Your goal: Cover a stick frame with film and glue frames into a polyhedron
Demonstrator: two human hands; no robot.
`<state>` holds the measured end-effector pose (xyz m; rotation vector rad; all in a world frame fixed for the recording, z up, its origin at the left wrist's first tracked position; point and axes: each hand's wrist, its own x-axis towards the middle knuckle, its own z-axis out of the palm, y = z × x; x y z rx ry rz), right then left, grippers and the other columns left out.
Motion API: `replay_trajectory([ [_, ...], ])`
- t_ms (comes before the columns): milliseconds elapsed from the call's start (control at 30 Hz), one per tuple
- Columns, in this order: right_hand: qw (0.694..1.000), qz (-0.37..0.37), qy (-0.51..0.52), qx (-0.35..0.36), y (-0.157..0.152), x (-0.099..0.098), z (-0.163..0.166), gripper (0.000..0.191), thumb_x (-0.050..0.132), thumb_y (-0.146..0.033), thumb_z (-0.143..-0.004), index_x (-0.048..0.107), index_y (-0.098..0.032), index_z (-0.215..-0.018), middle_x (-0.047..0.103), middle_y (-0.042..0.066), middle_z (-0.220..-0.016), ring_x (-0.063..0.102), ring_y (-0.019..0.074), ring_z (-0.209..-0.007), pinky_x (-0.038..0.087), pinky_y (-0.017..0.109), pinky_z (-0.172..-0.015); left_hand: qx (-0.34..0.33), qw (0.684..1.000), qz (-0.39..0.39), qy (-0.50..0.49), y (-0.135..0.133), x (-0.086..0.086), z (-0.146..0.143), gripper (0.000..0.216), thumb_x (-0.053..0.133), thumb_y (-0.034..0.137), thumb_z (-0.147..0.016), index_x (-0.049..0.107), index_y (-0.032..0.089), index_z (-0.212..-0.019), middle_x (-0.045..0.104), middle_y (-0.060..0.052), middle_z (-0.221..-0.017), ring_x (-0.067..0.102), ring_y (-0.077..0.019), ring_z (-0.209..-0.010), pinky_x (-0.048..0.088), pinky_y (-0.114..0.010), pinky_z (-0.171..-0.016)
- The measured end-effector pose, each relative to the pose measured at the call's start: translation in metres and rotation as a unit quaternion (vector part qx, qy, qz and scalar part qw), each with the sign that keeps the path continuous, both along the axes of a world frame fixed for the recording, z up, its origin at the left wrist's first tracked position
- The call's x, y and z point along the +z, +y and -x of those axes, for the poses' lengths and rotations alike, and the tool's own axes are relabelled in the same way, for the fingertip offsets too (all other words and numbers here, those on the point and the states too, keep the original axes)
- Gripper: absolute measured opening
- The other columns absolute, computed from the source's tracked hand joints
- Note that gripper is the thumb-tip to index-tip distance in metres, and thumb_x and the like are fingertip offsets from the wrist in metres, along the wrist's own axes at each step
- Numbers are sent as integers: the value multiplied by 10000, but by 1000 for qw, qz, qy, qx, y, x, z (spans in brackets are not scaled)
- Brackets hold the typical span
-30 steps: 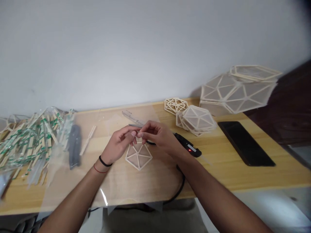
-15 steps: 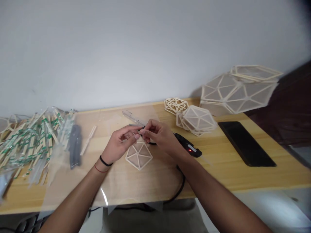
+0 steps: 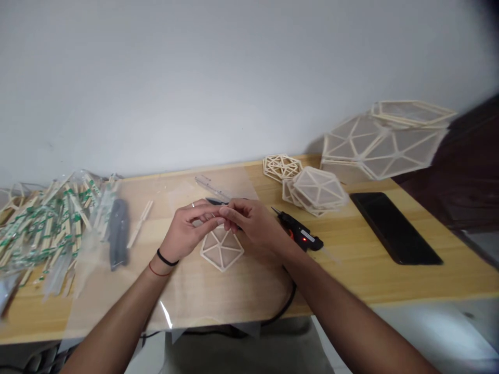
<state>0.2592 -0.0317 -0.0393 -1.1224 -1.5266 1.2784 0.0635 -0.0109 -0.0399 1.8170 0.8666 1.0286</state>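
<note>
hands meeting over pentagon frame, mid-table

Two hands are seen, the left hand and the right hand, with one flat pentagon frame. One glue gun, one black phone and one dark grey tool are counted. The wrapped chopsticks are heaped too thickly to be numbered

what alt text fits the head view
The left hand and right hand meet fingertip to fingertip over a small pentagon stick frame on a wooden table. A black glue gun lies to the right, stacked frames and a phone beyond, wrapped sticks far left.
</note>
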Motion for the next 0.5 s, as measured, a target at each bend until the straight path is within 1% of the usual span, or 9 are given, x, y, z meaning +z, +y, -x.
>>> replay_trajectory([
  [133,1000,6,-6,-3,1,-1,0,479,656,-569,-936,617,-190,-647,563,-39,-584,489,120,-569,353,262,-580,-15,1000,-12,-20,-1,2,0,106,788,230,-897,862,239,-972,789,-67,-878,697,-173,-812,550,-282,-738],
  [267,1000,13,-6,1,1,0,0,491,679,-578,-908,589,-192,-617,556,-41,-567,467,117,-551,329,265,-560,-18,999,10,-34,-2,2,1,85,798,214,-887,868,255,-914,783,-45,-826,681,-147,-743,537,-258,-691],
  [400,1000,0,3,5,-1,2,0,513,694,-588,-897,568,-193,-594,517,-56,-548,420,105,-543,299,264,-545,-33,997,51,-57,-3,1,1,62,808,244,-880,869,253,-888,761,-37,-765,658,-138,-689,515,-247,-631],
  [500,1000,-3,0,10,-2,1,0,516,701,-583,-894,566,-191,-586,501,-61,-543,403,102,-542,289,265,-541,-32,996,60,-59,-3,2,1,53,816,252,-872,865,250,-851,766,-40,-768,662,-140,-697,517,-251,-641],
])
